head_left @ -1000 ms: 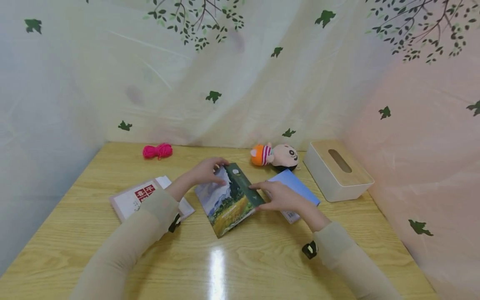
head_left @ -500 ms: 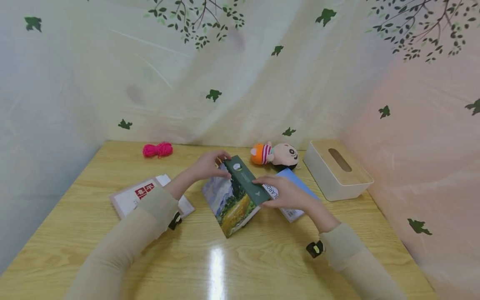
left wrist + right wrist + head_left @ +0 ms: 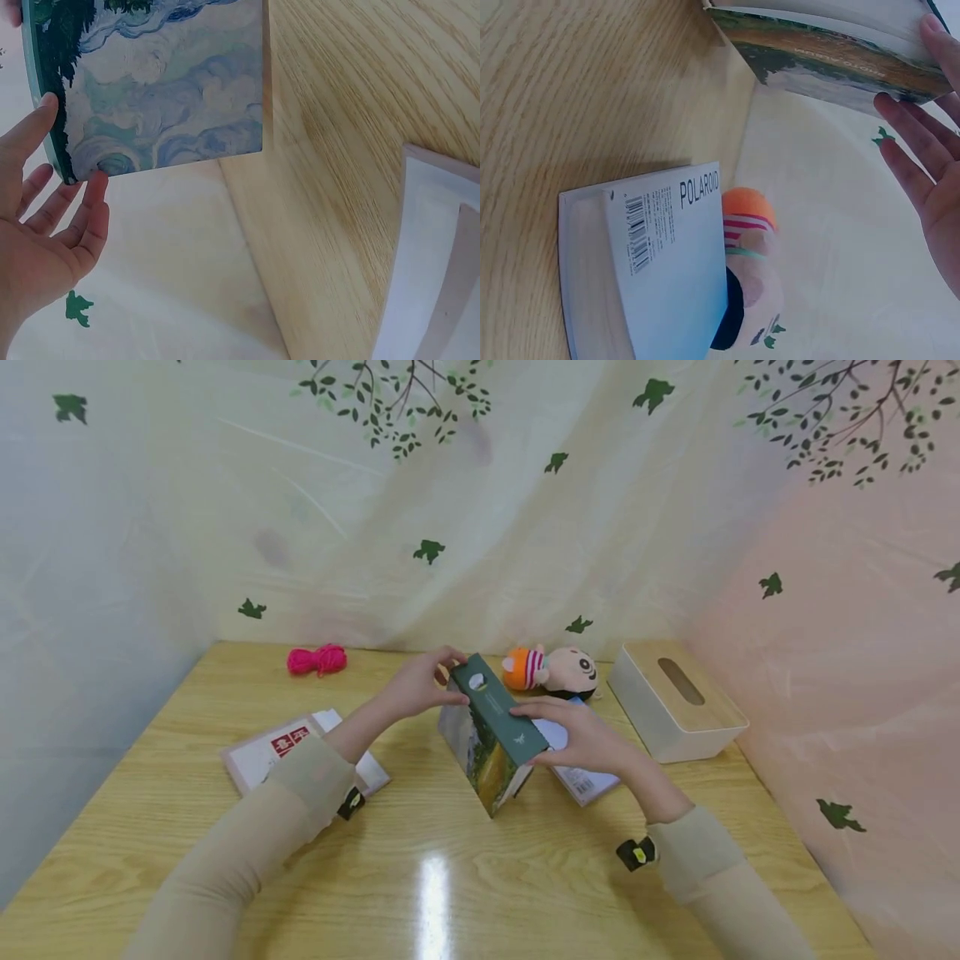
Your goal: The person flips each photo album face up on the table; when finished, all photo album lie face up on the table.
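Note:
A thick book (image 3: pixel 501 714) with a dark green spine and a painted landscape cover stands with its spine upward at mid-table. My left hand (image 3: pixel 422 683) grips the far end of the spine. In the left wrist view its thumb lies along the spine and its fingertips touch the corner of the painted cover (image 3: pixel 172 90). My right hand (image 3: pixel 585 735) holds the near end; in the right wrist view its thumb is at the page end and its fingers are on the other cover (image 3: pixel 817 56). Below that hand lies a pale blue book (image 3: pixel 679 255) marked POLAROID.
A white book (image 3: pixel 258 762) with red lettering lies at the left, partly under the left forearm. Along the back are pink yarn (image 3: pixel 317 660) and a plush doll (image 3: pixel 551 671). A tissue box (image 3: pixel 660 714) with a wooden lid stands at the right, near the fabric wall.
The painted book has swung from leaning, cover facing up, to nearly upright with its spine on top, shifting right. Both hands moved with it, and its lower edge now stands farther right.

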{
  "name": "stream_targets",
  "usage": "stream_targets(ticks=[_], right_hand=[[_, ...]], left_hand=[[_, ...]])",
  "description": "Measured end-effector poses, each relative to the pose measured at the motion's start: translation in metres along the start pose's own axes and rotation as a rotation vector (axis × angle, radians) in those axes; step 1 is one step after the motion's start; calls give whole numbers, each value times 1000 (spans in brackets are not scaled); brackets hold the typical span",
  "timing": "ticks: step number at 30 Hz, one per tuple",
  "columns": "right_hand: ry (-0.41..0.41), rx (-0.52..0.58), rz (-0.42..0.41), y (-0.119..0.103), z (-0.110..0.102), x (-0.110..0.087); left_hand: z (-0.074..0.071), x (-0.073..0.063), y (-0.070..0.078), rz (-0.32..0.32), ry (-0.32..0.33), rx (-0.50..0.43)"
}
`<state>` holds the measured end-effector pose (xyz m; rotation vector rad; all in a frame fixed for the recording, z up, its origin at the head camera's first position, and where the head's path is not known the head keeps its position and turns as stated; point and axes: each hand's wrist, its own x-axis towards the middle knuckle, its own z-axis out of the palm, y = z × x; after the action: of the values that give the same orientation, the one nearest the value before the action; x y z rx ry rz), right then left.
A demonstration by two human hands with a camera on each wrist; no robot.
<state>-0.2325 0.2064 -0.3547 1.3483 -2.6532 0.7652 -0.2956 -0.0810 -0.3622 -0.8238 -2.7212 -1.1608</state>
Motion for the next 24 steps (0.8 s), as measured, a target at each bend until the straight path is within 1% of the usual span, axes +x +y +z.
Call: stream_targets(ticks=[6,12,14,18,21,24], right_hand=[[-3,16,-21,-1,-9,0],[-24,63,-7,-7,-18,1],[-38,61,3,-9,-19,1],[-91,51,45,-11,-17,1],[-113,37,53,-11,-11,1],[-88,31,35,-10,-6,0]], left_hand=[[-1,-1,8,-19,17,-55],[1,-2,10,-25,31,-143],[2,-3,9,-27,33,-178],[8,-5,4,-14,28,-248],[13,-7,-2,-11,32,-253],[15,-7,-5,-16,35,-234]])
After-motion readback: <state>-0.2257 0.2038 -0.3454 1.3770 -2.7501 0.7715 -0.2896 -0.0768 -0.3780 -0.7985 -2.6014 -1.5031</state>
